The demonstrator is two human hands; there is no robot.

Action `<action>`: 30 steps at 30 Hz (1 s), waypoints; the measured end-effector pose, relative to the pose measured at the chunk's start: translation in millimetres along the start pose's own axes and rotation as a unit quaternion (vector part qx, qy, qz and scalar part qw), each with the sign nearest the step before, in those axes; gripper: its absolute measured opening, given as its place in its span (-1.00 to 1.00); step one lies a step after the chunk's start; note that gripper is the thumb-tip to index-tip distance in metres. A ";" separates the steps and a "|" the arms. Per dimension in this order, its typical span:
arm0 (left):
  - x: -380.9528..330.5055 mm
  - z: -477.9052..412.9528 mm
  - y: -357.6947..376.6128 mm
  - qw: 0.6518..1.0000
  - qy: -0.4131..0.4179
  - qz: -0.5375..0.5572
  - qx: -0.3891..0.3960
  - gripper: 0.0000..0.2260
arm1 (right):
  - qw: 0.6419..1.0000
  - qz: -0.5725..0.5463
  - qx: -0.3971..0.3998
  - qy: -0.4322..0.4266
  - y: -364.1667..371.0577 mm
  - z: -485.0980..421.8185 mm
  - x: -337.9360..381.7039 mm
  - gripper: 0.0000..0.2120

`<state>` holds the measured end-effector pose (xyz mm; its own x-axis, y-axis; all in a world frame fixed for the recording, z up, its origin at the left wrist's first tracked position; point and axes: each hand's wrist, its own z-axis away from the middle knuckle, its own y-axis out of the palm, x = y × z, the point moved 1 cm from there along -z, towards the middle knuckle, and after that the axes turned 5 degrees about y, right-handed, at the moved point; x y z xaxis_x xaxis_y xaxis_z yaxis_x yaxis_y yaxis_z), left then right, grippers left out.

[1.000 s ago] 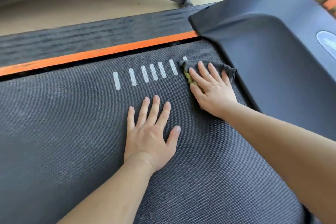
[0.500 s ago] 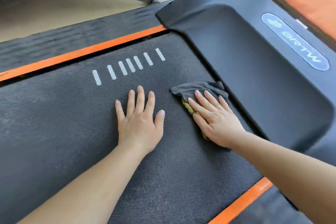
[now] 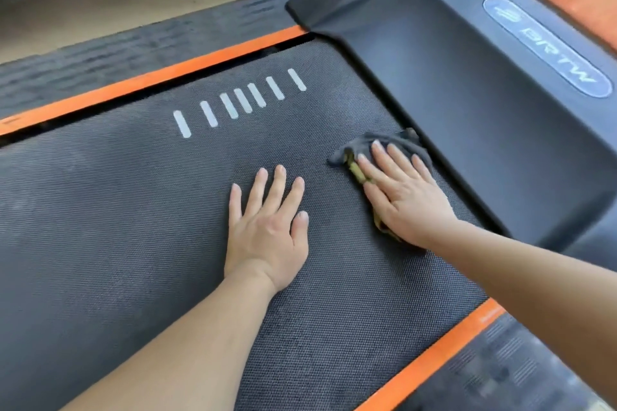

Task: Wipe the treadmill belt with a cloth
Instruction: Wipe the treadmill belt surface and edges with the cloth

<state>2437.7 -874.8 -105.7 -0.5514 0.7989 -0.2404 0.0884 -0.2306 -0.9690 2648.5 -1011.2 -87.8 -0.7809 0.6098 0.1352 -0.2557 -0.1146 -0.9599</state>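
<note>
A: Now, item one, the cloth. Location?

B: Dark grey, crumpled, a yellow-green edge showing. It lies on the treadmill belt, just beside the black motor cover.

A: Item two, the right hand?

B: Flat on the cloth, fingers straight and spread, pressing it to the belt. No finger curls round it.

A: Item three, the left hand?

B: Palm down on bare belt, fingers straight, holding nothing. Near the right hand, apart from the cloth.

A: Other entries?

B: Seven white bars printed on the belt beyond the left hand. One orange strip along the far rail. One oval badge on the cover, lettered "BRTW".
</note>
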 end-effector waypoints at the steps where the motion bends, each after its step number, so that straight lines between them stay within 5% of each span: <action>1: -0.4 -0.5 0.1 1.000 0.000 -0.002 -0.002 -0.50 | 0.999 -0.009 -0.018 0.046 2.2 -6.0 7.6 -0.49; 3: -1.0 0.0 1.6 1.000 0.001 -0.003 -0.007 -0.49 | 0.997 -0.005 -0.046 0.065 10.3 1.7 31.0 -0.48; 8: 0.4 -0.7 3.2 1.000 0.002 -0.012 -0.014 -0.48 | 0.982 0.035 0.034 -0.183 20.7 66.0 38.9 -0.49; 10: 0.1 -0.9 3.4 1.000 0.002 -0.009 -0.013 -0.48 | 0.989 0.044 0.026 -0.138 14.8 49.7 15.1 -0.47; 14: 0.1 -0.8 5.4 1.000 -0.001 -0.011 -0.014 -0.49 | 0.994 0.009 -0.026 0.103 4.9 13.7 -18.1 -0.40; 16: -0.2 -1.2 5.4 1.000 0.001 -0.009 -0.015 -0.50 | 0.995 0.023 -0.023 0.096 10.5 25.3 -1.1 -0.40; 20: 0.5 -0.3 5.2 1.000 0.001 -0.015 -0.017 -0.48 | 0.993 0.040 0.045 -0.102 21.8 84.1 32.1 -0.46; 22: 0.9 -0.5 4.7 1.000 0.001 -0.013 -0.020 -0.48 | 0.987 0.049 0.065 -0.136 17.8 77.9 14.9 -0.46; 27: 0.9 0.1 5.8 1.000 0.002 -0.013 -0.021 -0.49 | 0.993 0.012 0.004 0.113 9.4 35.2 -4.6 -0.41; 30: 1.2 -0.9 7.0 1.000 0.003 -0.015 -0.023 -0.49 | 0.999 0.019 0.009 0.049 18.3 55.6 41.6 -0.43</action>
<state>2438.4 -875.0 -112.7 -0.5489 0.8088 -0.2112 0.1105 -0.1803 -0.9774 2579.7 -1031.6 -86.1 -0.7302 0.6792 0.0738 -0.2385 -0.1522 -0.9591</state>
